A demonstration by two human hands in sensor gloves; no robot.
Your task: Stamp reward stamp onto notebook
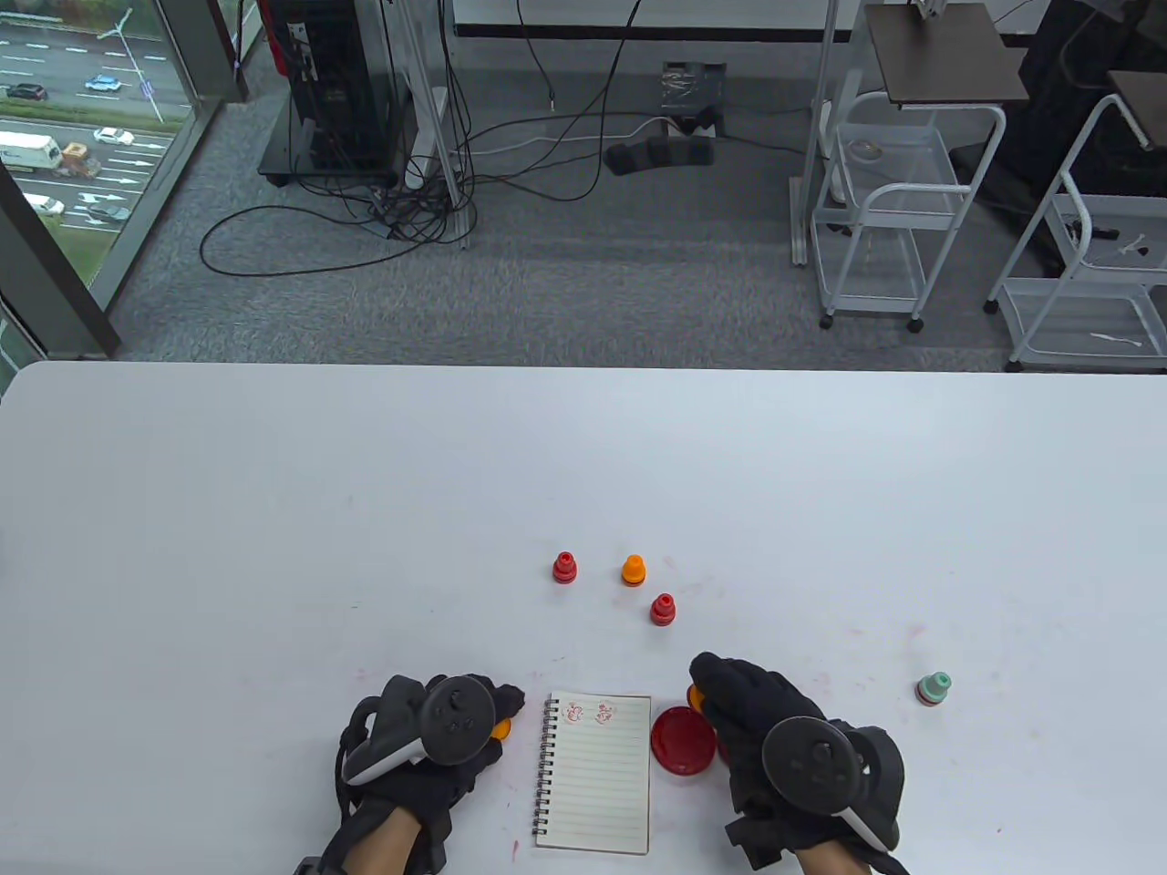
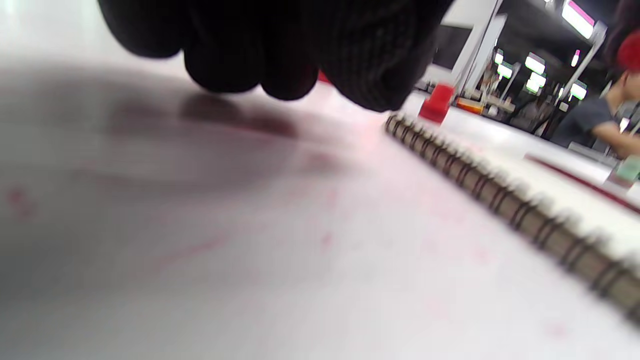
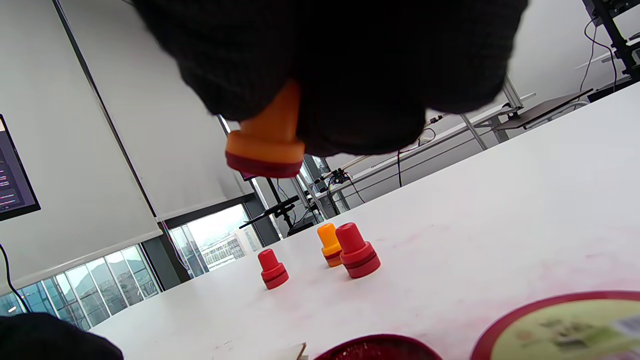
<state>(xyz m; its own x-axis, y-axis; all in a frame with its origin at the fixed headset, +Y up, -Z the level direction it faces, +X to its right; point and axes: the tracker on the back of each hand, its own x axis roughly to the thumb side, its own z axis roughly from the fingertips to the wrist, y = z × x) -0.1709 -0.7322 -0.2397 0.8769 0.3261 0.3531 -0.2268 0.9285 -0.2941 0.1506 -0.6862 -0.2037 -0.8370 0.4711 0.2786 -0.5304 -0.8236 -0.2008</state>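
orange stamp [image 3: 265, 142], dark red base

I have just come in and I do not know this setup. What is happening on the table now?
A person in black sensor gloves is stamping a spiral notebook. The right hand holds an orange stamp lifted above the open red ink pad, beside the notebook. The left hand holds something small and orange left of the notebook. Two red prints already sit on the page's top line. Four more stamps stand on the table.

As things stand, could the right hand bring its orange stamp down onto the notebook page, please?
Probably yes. The right hand holds the orange stamp lifted above the red ink pad, right beside the notebook, whose lined page lies open and uncovered.
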